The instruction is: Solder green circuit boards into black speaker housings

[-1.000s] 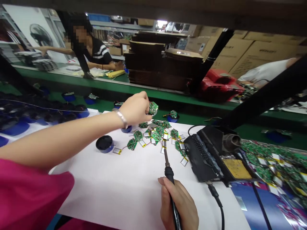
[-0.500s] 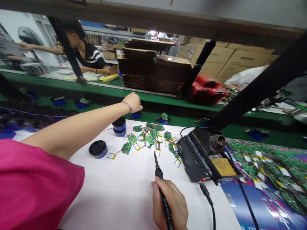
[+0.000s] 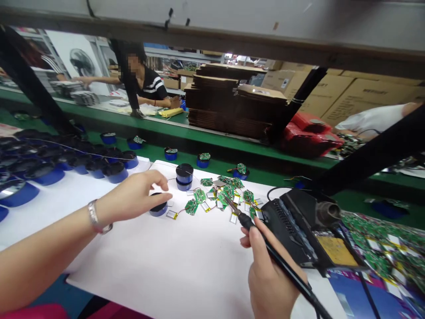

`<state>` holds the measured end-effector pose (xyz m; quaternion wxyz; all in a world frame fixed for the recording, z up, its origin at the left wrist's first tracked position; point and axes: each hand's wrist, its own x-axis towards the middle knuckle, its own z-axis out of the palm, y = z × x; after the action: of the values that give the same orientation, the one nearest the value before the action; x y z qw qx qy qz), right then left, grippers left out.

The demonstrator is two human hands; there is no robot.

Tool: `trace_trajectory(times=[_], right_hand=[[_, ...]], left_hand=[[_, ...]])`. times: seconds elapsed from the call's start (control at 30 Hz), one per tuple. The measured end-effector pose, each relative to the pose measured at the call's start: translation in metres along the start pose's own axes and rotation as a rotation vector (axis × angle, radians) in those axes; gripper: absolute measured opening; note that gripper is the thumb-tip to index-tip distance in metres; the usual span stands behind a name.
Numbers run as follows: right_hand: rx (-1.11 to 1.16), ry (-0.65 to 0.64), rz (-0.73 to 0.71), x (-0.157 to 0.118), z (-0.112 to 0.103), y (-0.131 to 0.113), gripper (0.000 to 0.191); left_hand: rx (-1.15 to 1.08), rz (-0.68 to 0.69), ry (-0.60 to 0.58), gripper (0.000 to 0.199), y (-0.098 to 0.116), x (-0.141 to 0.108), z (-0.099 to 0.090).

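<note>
My right hand (image 3: 270, 270) grips a black soldering iron (image 3: 265, 243), its metal tip pointing up and left over a pile of green circuit boards (image 3: 229, 191) wired to small silver batteries (image 3: 171, 215). My left hand (image 3: 139, 195), thumb and fingers apart, hovers at a round blue-and-black case (image 3: 158, 210) on the white sheet (image 3: 186, 257); it partly hides the case, and I cannot tell if they touch. Just behind stand two similar stacked cases (image 3: 184, 177) with a thin wire by them.
A black soldering station (image 3: 288, 226) with a yellow sponge (image 3: 337, 250) stands at right, beside more boards (image 3: 381, 248). Many blue-and-black cases (image 3: 49, 170) fill the left. Cases with boards line the green ledge (image 3: 152, 141). A co-worker (image 3: 146, 84) sits beyond.
My left hand has come back from the ledge toward the near case, and a case with a board now shows on the ledge there. The view has shifted; the iron now tilts left over the boards.
</note>
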<state>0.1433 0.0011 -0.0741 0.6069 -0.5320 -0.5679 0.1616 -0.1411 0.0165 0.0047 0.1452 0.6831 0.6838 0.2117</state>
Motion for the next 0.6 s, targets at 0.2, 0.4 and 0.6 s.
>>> trace_trajectory(times=[0.2, 0.4, 0.6], right_hand=[[0.346, 0.051, 0.442, 0.008, 0.035, 0.019, 0.033], [0.401, 0.013, 0.497, 0.001, 0.041, 0.031, 0.039], [0.432, -0.006, 0.499, 0.002, 0.045, 0.031, 0.039]], left_hand=[[-0.104, -0.071, -0.012, 0.038, -0.019, -0.039, 0.02], [-0.149, -0.22, -0.014, 0.047, -0.027, -0.057, 0.034], [-0.145, -0.226, -0.014, 0.046, -0.033, -0.057, 0.042]])
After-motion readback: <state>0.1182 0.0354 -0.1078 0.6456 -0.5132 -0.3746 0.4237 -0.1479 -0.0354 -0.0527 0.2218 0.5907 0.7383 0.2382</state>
